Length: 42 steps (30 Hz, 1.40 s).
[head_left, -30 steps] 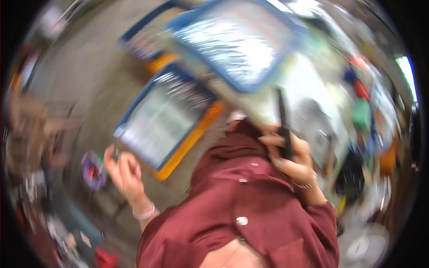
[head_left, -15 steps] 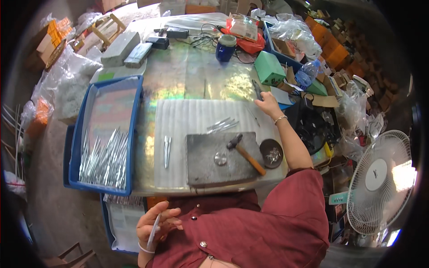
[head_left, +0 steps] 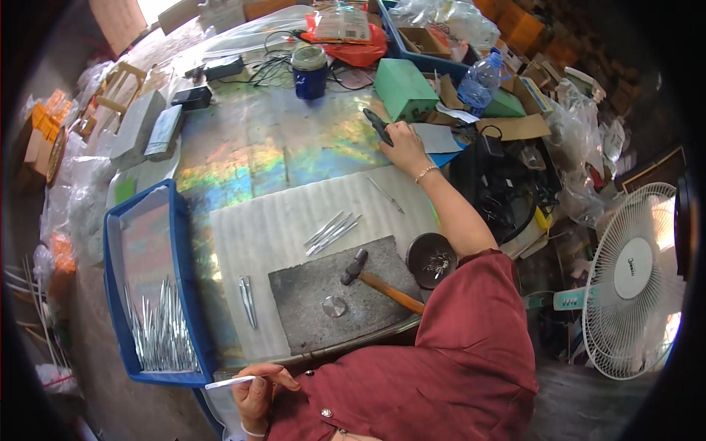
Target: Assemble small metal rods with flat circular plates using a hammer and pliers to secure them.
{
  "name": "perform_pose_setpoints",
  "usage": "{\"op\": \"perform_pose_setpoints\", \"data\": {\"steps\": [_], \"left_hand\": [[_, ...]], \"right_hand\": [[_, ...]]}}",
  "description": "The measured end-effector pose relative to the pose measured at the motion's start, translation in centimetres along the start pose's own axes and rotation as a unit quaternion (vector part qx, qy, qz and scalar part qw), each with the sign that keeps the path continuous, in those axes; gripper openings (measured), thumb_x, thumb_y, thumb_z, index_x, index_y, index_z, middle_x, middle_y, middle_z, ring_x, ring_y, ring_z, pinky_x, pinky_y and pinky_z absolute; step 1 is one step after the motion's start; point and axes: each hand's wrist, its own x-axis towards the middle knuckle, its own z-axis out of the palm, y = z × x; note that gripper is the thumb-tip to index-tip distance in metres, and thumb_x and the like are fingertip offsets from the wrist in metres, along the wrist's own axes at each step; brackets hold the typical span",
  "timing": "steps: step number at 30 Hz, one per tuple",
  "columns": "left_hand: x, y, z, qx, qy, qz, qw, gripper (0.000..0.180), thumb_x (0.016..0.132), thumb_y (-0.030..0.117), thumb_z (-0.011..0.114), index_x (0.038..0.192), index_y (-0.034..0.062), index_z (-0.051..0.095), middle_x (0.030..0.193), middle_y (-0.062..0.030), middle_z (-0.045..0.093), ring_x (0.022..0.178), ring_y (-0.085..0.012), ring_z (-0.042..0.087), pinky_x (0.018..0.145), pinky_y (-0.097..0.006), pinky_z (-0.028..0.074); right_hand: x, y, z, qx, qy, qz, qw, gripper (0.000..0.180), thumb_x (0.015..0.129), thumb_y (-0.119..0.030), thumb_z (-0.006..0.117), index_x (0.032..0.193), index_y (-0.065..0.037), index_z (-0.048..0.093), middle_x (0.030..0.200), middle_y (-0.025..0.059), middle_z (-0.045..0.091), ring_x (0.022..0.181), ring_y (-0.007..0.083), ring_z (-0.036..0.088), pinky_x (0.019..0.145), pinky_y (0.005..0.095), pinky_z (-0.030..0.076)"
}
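Note:
Near the front edge of the table, my left hand (head_left: 259, 393) pinches a slim pale metal strip (head_left: 229, 382) that points left. My right arm reaches across the table. At its end my right hand (head_left: 404, 145) is closed on a dark hand tool (head_left: 377, 125) lying toward the back, its kind partly hidden by my fingers. A hammer (head_left: 390, 291) with a wooden handle rests on a grey stone slab (head_left: 301, 294), beside a small round metal disc (head_left: 334, 306). Several slim metal strips (head_left: 332, 234) lie beyond the slab, and others (head_left: 248, 301) lie to its left.
A blue tray (head_left: 180, 250) of slim metal pieces stands at the left. Right of the slab is a dark bowl (head_left: 419, 253) with small metal bits. A blue jar (head_left: 309, 84), a green box (head_left: 404, 90), a plastic bottle (head_left: 482, 82) and a fan (head_left: 629, 279) are farther off.
The view has turned and shifted. The strip in my left hand has swung from nearly upright to lying sideways. My right hand stays at the dark tool, which now tilts differently.

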Motion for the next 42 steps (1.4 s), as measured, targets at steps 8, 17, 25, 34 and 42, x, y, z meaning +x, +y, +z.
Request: {"op": "perform_pose_setpoints", "data": {"steps": [8,17,25,34,42], "left_hand": [[2.1,0.0,0.2,-0.022,-0.017,-0.032,0.999,0.039,0.093,0.027,0.054,0.104,-0.01,0.057,0.079,-0.0235,0.065,0.072,-0.0295,0.065,0.07,-0.037,0.053],[2.2,0.5,1.5,0.013,-0.027,-0.041,0.999,0.037,0.093,0.027,0.054,0.099,-0.009,0.061,0.076,-0.0195,0.062,0.07,-0.0262,0.062,0.067,-0.034,0.052],[2.2,0.8,2.3,0.105,0.084,0.058,0.989,0.023,0.094,0.013,0.049,0.085,-0.0039,0.061,0.084,-0.0138,0.055,0.067,-0.0186,0.056,0.059,-0.027,0.045],[3.9,-0.3,2.0,0.018,0.067,-0.004,0.998,0.023,0.096,0.016,0.049,0.105,-0.0051,0.055,0.084,-0.014,0.06,0.069,-0.017,0.057,0.062,-0.026,0.047],[3.4,-0.3,2.3,0.028,0.074,-0.061,0.995,0.022,0.093,0.01,0.054,0.11,-0.0032,0.05,0.081,-0.0151,0.063,0.065,-0.0162,0.059,0.059,-0.024,0.049]], "right_hand": [[-6.1,3.9,-5.6,0.031,0.0,0.119,0.992,0.035,0.076,-0.029,0.065,0.098,-0.003,0.059,0.1,0.0197,0.058,0.098,0.0359,0.054,0.082,0.0459,0.046],[-6.9,6.4,-4.2,-0.074,-0.017,0.184,0.98,0.04,0.078,-0.034,0.066,0.102,-0.003,0.059,0.109,0.0188,0.056,0.104,0.0374,0.052,0.084,0.0493,0.045],[-11.4,-2.3,-9.6,0.112,-0.012,-0.014,0.993,0.032,0.079,-0.021,0.065,0.103,-0.002,0.056,0.106,0.017,0.054,0.099,0.033,0.055,0.082,0.0409,0.046],[-21.9,-14.0,-12.4,0.089,-0.132,-0.177,0.971,0.041,0.073,-0.009,0.065,0.11,-0.001,0.05,0.105,0.0171,0.051,0.091,0.0342,0.056,0.08,0.0384,0.046],[-22.9,-12.8,-12.3,0.138,-0.197,-0.067,0.968,0.034,0.07,-0.001,0.057,0.104,-0.001,0.048,0.1,0.017,0.052,0.083,0.0317,0.056,0.071,0.0399,0.047]]}}
